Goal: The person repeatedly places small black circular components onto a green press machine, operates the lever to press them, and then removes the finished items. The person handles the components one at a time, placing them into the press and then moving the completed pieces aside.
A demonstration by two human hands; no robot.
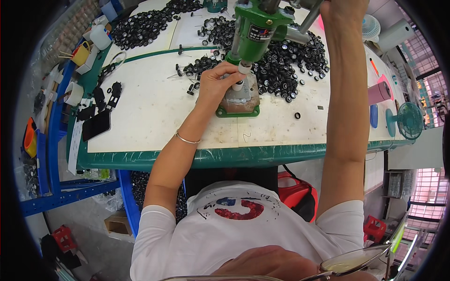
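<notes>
A green hand press (260, 28) stands on the white-topped table, bolted to a worn metal base (251, 96). My left hand (216, 80) reaches in from the left with thumb and fingertips pinched together, just under the press's white ram tip (244, 68). Right at those fingertips, a small dark piece (239, 81) sits on the white post of the base; whether the fingers grip it is partly hidden. High at the upper right, my right hand (344, 11) is closed around the end of the press lever (311, 18); its fingers are partly cut off by the picture's edge.
Heaps of small black wheels (276, 70) lie behind and right of the press, with another pile (140, 29) far left. A loose black ring (297, 115) rests to the right. A phone (96, 125) lies at left; a pink cup (378, 93) and teal fan (409, 121) stand right.
</notes>
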